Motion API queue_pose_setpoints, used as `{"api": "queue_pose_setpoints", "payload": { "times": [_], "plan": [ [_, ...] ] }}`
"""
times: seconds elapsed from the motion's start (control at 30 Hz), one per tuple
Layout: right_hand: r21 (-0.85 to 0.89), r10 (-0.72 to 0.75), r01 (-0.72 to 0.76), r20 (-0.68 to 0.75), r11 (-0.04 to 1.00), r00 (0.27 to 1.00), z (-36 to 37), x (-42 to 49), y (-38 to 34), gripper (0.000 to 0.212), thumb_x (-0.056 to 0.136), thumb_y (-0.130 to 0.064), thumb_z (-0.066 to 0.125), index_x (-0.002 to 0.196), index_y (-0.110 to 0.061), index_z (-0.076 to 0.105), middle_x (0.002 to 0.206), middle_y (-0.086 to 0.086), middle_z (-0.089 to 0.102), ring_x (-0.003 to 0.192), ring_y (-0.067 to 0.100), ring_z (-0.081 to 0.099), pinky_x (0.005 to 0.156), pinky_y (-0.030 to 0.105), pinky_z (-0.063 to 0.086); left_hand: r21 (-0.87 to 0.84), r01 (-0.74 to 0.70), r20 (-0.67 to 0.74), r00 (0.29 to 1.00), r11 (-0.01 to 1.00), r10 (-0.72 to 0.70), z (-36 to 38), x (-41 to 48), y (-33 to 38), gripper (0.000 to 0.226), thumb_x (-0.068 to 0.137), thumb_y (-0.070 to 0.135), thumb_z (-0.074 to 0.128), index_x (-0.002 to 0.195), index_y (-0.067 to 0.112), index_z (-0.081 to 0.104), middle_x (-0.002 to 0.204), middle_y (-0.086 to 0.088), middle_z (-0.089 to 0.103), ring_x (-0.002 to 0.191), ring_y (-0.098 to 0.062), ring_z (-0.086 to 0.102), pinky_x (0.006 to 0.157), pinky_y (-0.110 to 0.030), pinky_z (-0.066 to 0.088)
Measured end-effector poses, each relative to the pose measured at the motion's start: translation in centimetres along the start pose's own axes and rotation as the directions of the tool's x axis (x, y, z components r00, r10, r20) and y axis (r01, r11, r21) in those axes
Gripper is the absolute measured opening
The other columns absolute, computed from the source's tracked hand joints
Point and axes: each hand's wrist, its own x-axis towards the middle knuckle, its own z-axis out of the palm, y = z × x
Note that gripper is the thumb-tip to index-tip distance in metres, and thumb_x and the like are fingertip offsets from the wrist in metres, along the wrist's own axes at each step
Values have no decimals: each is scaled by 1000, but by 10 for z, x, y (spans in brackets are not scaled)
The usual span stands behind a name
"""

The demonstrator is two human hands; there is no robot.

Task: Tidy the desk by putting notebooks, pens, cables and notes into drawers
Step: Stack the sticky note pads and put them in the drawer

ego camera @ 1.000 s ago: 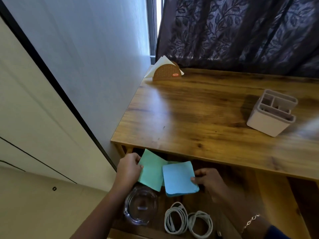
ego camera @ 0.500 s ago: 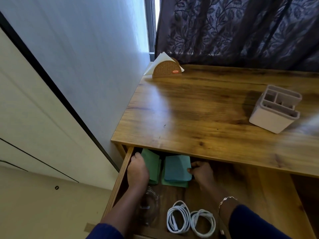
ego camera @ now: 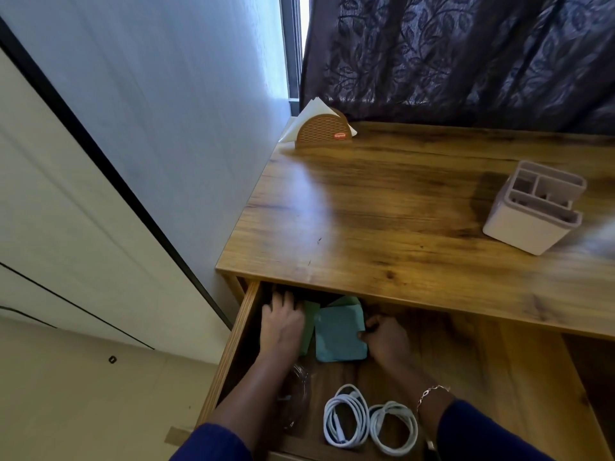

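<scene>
Head view: an open drawer (ego camera: 229, 347) sits under the wooden desk (ego camera: 382, 227), at the frame's 6 o'clock.
Left hand (ego camera: 283, 322): fingers straight and spread, laid over the green notes (ego camera: 310, 327).
Right hand (ego camera: 387, 341): pinches the blue notes (ego camera: 337, 337) at their 3 o'clock edge.
Notes: in the drawer, at its 11 o'clock.
White cables (ego camera: 332, 424): two coils at the drawer's 6 o'clock.

Notes (ego camera: 337, 331) in the drawer (ego camera: 229, 354), cables (ego camera: 363, 419) in front of them; organiser (ego camera: 529, 224) and napkin holder (ego camera: 321, 134) on the desk (ego camera: 366, 227).
</scene>
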Motion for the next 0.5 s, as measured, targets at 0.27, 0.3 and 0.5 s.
{"api": "queue_pose_setpoints", "payload": {
  "times": [0.27, 0.3, 0.5],
  "plan": [
    [75, -63, 63, -13, 995, 998, -13, 10, -4, 24, 85, -18, 65, 108, -8, 65, 115, 10, 65, 107, 24, 59, 81, 24, 41, -193, -132, 310, 932, 972, 188, -1, 34, -17, 76, 83, 36, 65, 144, 16, 25, 142, -11, 39, 126, -30, 43, 98, -39, 41],
    [92, -46, 46, -1, 995, 999, -16, 12, -5, 25, 86, -18, 63, 108, -6, 65, 114, 11, 65, 107, 25, 59, 80, 24, 40, -178, -144, 333, 922, 974, 197, 0, 35, -17, 76, 83, 37, 66, 144, 17, 26, 138, -11, 44, 123, -29, 46, 96, -37, 42],
    [375, 104, -128, 84, 918, 991, -28, 24, 0, 10, 91, -12, 57, 84, -6, 61, 97, 16, 58, 94, 29, 55, 80, 39, 50, -171, -174, 279, 935, 970, 217, 4, 32, -17, 66, 86, 36, 62, 142, 18, 31, 137, -11, 45, 120, -28, 48, 95, -37, 42]
  ]
}}
